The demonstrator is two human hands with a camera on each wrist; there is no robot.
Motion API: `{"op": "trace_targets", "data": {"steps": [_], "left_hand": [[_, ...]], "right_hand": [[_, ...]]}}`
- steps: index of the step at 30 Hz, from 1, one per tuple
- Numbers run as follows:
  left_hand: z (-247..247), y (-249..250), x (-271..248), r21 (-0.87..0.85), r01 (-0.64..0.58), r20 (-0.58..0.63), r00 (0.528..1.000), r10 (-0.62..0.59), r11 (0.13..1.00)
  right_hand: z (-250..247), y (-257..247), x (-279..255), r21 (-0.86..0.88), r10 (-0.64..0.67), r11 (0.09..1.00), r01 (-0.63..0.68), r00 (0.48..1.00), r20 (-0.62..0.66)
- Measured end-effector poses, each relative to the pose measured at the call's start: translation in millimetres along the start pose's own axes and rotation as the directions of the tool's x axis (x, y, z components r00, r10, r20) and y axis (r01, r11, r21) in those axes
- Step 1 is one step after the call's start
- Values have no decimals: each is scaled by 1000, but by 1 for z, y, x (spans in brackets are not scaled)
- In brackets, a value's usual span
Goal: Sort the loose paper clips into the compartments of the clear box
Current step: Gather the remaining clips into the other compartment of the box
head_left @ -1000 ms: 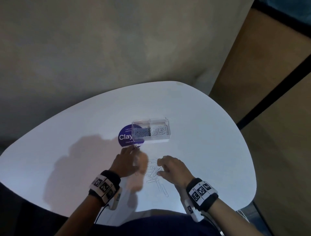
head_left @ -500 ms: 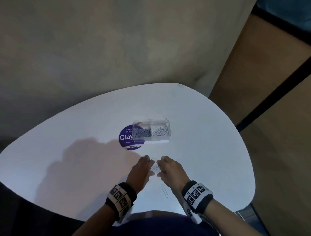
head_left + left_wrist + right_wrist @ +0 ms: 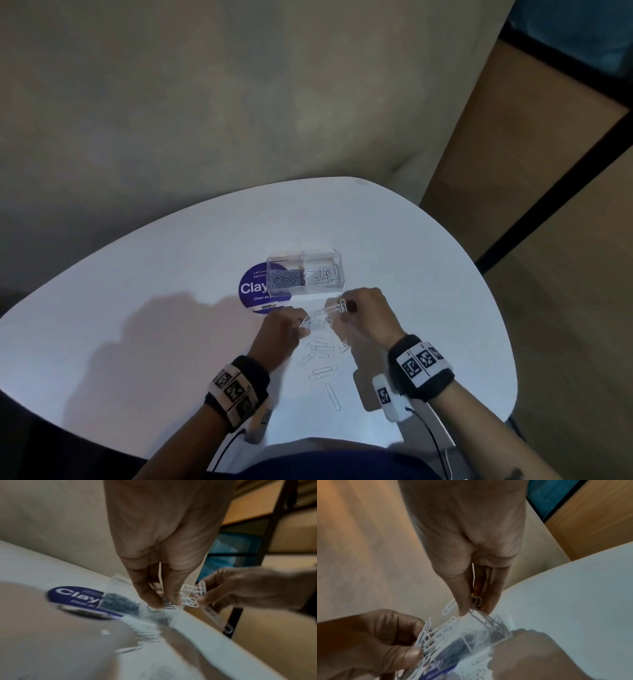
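The clear box (image 3: pixel 305 275) stands mid-table with grey clips in its left compartment and white clips in its right one. Just in front of it a tangled string of white paper clips (image 3: pixel 323 313) hangs between both hands. My left hand (image 3: pixel 303 325) pinches its lower end, and my right hand (image 3: pixel 346 308) pinches its upper end near the box's front right corner. The left wrist view shows my left fingertips (image 3: pixel 171 601) closed on clips; the right wrist view shows thumb and fingers (image 3: pixel 462 609) closed on clips (image 3: pixel 476 601). Several loose clips (image 3: pixel 323 371) lie on the table below the hands.
A round blue sticker (image 3: pixel 251 287) reading "Clay" lies under the box's left end. The white table (image 3: pixel 137 308) is rounded, with its far edge against a beige wall and a wooden panel (image 3: pixel 548 240) to the right. My lap is at the near edge.
My left hand came back from beside the sticker to the pile. Both hands then lifted a tangle of white clips toward the box, and the right hand has drawn away to the right.
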State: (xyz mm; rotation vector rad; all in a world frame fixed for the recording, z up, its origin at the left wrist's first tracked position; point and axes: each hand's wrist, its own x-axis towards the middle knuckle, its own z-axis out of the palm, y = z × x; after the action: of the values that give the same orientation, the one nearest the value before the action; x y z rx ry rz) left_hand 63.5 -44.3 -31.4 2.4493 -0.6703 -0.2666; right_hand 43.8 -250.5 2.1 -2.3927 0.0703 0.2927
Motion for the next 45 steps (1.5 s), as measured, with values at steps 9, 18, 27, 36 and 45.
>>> {"op": "trace_targets", "data": {"steps": [9, 18, 27, 36, 45], "left_hand": [[-46, 21, 53, -364, 126, -185, 961, -204, 923], [-40, 31, 99, -170, 293, -104, 944, -313, 941], [-16, 33, 123, -100, 360, -8, 932, -363, 927], [-49, 22, 65, -128, 245, 20, 969, -245, 961], [-13, -34, -46, 345, 431, 196, 836, -513, 834]], "right_hand": [[-31, -31, 70, 56, 89, 995, -81, 984, -155], [-23, -14, 79, 92, 97, 993, -78, 970, -224], [-19, 15, 38, 146, 118, 986, -84, 962, -248], [29, 42, -10, -240, -6, 970, 37, 992, 128], [62, 26, -12, -302, -98, 934, 188, 952, 289]]}}
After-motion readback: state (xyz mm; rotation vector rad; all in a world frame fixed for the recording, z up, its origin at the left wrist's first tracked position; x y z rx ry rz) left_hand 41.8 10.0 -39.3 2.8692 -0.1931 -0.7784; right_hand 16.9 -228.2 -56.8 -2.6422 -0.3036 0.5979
